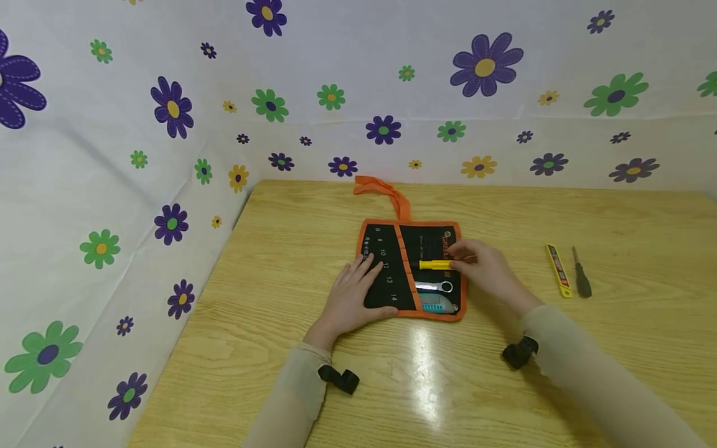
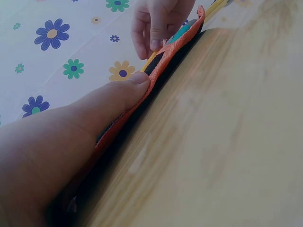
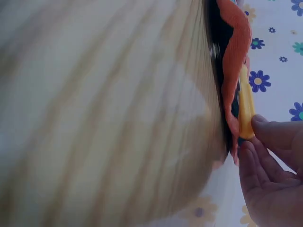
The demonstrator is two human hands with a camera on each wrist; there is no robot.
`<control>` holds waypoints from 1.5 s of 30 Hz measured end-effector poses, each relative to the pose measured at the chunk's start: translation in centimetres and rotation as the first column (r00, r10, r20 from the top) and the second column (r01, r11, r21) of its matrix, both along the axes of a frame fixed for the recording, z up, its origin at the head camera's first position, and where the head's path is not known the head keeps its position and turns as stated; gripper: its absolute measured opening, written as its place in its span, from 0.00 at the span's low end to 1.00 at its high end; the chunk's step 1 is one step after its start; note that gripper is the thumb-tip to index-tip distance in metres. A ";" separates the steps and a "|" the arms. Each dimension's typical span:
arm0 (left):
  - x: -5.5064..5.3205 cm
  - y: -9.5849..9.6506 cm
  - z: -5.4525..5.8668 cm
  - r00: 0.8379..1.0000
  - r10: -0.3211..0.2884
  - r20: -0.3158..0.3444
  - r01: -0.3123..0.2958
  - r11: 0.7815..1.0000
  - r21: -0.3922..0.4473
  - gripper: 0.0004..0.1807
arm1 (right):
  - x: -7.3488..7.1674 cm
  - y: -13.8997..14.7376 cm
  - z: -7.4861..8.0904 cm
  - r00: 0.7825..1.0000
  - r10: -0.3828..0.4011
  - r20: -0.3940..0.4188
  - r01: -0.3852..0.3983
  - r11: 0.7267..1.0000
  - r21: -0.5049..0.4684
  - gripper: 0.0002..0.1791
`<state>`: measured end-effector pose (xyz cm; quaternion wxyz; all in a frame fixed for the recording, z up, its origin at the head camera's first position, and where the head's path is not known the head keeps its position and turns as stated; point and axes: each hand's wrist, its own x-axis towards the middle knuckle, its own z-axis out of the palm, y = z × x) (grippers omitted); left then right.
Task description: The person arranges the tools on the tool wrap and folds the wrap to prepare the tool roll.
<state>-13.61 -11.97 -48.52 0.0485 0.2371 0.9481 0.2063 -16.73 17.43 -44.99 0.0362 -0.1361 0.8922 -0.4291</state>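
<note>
A black tool pouch (image 1: 409,239) with orange edging lies unrolled, its pockets marked with numbers. My left hand (image 1: 353,292) rests on its left part with fingers spread, thumb along the near edge. At the right side, my right hand (image 1: 484,267) pinches the end of a yellow-handled screwdriver (image 1: 434,265) between thumb and fingers. The handle lies across the pouch, its other end at the orange pocket edge; the shaft is hidden. Below it, a ring-ended wrench (image 1: 445,287) and a teal utility knife (image 1: 437,303) stick out of their pockets. In the right wrist view, fingertips grip the handle's end.
To the right on the wooden table (image 1: 252,261) lie a yellow utility knife (image 1: 559,270) and a dark-handled screwdriver (image 1: 581,277). An orange strap (image 1: 386,186) trails from the pouch toward the flowered back wall (image 1: 347,56).
</note>
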 end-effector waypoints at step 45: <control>0.0 0.1 0.1 1.000 0.003 0.025 -0.003 1.000 0.015 0.54 | -0.7 -0.9 1.0 0.967 0.234 -0.102 -0.209 0.956 0.208 0.12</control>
